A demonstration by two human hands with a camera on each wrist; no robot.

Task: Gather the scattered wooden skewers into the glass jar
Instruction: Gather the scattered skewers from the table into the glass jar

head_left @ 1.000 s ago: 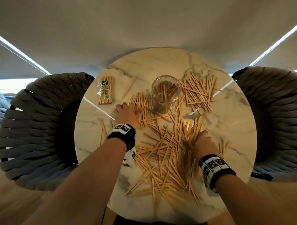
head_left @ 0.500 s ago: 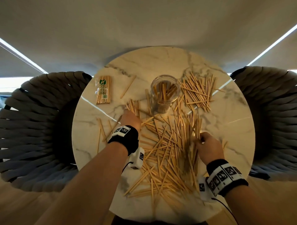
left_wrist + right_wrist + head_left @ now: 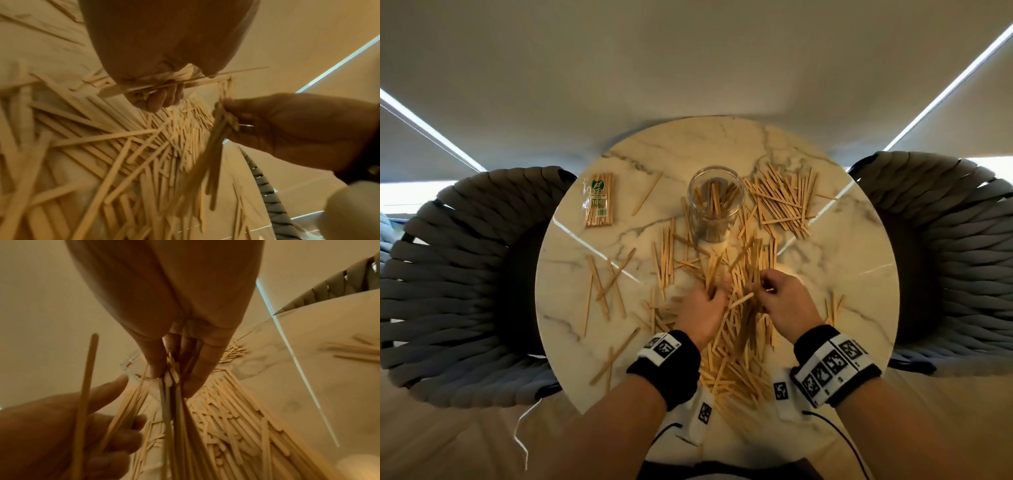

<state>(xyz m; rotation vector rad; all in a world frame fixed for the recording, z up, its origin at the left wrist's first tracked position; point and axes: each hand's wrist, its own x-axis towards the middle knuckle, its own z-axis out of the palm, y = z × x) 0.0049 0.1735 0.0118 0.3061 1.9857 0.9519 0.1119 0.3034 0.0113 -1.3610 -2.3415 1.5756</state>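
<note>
While the clear glass jar [image 3: 715,205] stands upright toward the far side of the round white marble table [image 3: 852,274], already holding some sticks, both hands work the heap of flat pale wooden skewers [image 3: 732,346] near the front edge. Curled fingers of the left hand [image 3: 700,313] grip a few skewers; the right hand [image 3: 786,305] pinches a hanging bundle.
</note>
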